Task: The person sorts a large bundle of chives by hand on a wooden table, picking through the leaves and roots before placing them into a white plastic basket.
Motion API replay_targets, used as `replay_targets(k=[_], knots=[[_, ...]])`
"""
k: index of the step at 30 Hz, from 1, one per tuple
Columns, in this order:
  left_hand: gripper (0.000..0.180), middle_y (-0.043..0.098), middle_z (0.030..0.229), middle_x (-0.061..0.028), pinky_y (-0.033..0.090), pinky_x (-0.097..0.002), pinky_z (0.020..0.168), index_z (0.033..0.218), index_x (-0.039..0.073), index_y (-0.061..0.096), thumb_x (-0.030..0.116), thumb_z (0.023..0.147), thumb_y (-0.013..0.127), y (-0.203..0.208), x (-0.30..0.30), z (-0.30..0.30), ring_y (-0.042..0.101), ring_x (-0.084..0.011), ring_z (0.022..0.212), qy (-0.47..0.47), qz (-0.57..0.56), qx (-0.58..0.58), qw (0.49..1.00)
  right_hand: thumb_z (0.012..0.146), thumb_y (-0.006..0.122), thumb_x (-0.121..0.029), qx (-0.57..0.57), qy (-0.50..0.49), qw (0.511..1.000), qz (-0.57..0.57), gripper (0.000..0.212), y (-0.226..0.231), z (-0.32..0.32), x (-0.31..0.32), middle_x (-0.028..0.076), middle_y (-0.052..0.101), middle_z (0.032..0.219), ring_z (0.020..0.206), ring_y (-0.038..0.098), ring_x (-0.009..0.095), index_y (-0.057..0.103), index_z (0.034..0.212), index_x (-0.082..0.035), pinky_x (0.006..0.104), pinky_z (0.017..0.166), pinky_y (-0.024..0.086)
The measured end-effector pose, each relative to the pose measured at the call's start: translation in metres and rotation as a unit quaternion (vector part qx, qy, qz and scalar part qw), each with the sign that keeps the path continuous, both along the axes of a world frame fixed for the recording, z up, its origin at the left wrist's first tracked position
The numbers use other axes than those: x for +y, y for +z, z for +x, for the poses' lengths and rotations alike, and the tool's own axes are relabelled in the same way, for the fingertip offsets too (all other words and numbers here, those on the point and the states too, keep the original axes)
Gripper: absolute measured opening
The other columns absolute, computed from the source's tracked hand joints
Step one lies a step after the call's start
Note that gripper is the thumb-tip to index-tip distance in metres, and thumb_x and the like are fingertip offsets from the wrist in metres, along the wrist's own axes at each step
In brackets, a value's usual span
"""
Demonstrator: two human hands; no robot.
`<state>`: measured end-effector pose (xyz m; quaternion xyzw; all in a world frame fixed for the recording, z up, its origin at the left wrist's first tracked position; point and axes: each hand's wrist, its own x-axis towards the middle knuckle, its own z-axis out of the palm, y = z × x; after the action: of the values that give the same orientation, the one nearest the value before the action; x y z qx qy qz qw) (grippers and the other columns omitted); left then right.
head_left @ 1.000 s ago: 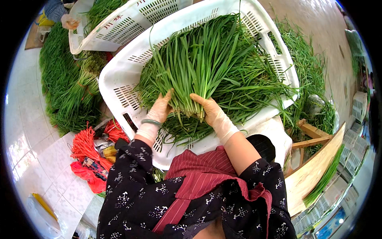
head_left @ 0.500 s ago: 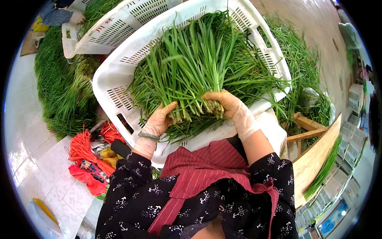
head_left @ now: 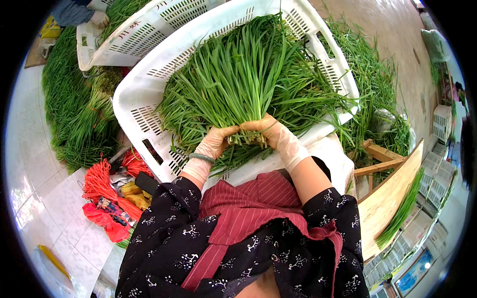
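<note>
A thick bunch of Chinese chives (head_left: pixel 243 84) fans away from me over a white slotted crate (head_left: pixel 134 92), its cut stem ends toward me. My left hand (head_left: pixel 217 141), in a pale thin glove with a green bangle at the wrist, closes around the left side of the stems. Around the right side, my gloved right hand (head_left: pixel 268 130) is closed too. The thumbs nearly meet on top of the bunch, and the fingers beneath are partly hidden. More loose chives (head_left: pixel 313 94) lie under and beside the bunch in the crate.
Another white crate (head_left: pixel 141 37) stands at the upper left, near a co-worker's gloved hand (head_left: pixel 101 19). Tied chives (head_left: pixel 74 104) lie on the left floor. Red ties (head_left: pixel 99 181) sit at my left. A wooden board (head_left: pixel 392 198) leans at right, and cut greens (head_left: pixel 370 74) heap beyond the crate.
My hands have come together, squeezing the stems into one tighter bunch. The left moved right, the right moved left. A co-worker's hand now shows more clearly at the upper left.
</note>
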<state>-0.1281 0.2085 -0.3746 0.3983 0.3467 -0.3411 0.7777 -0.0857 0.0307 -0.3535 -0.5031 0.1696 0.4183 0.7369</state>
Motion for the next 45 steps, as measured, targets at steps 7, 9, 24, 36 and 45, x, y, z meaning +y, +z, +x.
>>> replay_targets(k=[7,9,24,36,45], knots=[[0.020,0.065,0.085,-0.0072,0.050,-0.0293,0.072,0.093,0.000,0.062,0.002,0.074,0.064,-0.022,0.010,-0.006,0.062,-0.0189,0.078,-0.014,0.071,0.022,0.997,0.063,0.072,0.000,0.016,0.010,0.997,-0.076,0.047,-0.008,0.009,-0.015,0.011,0.064,0.093,0.078,0.062,0.021,0.056,0.108,0.001,0.0317,0.073,0.050],[0.020,0.063,0.092,-0.0073,0.050,-0.0385,0.077,0.096,0.002,0.061,0.007,0.077,0.066,-0.026,0.009,-0.010,0.061,-0.0203,0.083,0.034,-0.023,0.013,0.999,0.061,0.075,-0.002,0.075,-0.029,0.995,-0.052,0.048,-0.016,0.003,-0.015,0.011,0.064,0.093,0.080,0.062,0.021,0.057,0.106,0.001,0.0317,0.074,0.050],[0.029,0.064,0.092,-0.0083,0.049,-0.0352,0.072,0.099,0.001,0.061,0.003,0.071,0.069,-0.007,-0.004,-0.017,0.060,-0.0200,0.082,0.018,-0.008,-0.029,0.999,0.060,0.072,-0.003,-0.167,0.125,0.930,-0.303,0.068,-0.016,0.012,-0.030,0.011,0.061,0.097,0.087,0.059,0.018,0.041,0.121,0.002,0.0292,0.078,0.048],[0.075,0.054,0.107,-0.0199,0.044,-0.0311,0.084,0.120,-0.011,0.035,0.003,0.060,0.077,-0.075,-0.006,-0.058,0.055,-0.0270,0.093,-0.081,0.270,0.011,0.959,0.069,0.067,-0.001,-0.148,0.073,0.951,-0.263,0.049,0.172,0.071,-0.103,0.010,0.060,0.082,0.058,0.056,0.013,0.047,0.113,0.003,0.0241,0.052,0.046],[0.120,0.031,0.135,-0.0209,0.029,-0.0310,0.103,0.137,0.002,-0.017,0.004,0.063,0.077,0.004,0.008,-0.066,0.039,-0.0286,0.119,-0.120,0.245,-0.042,0.961,0.072,0.069,-0.010,-0.049,-0.067,0.994,-0.075,0.025,0.161,0.023,-0.141,0.007,0.060,0.070,0.051,0.055,0.014,0.057,0.092,0.000,0.0246,0.045,0.047]])
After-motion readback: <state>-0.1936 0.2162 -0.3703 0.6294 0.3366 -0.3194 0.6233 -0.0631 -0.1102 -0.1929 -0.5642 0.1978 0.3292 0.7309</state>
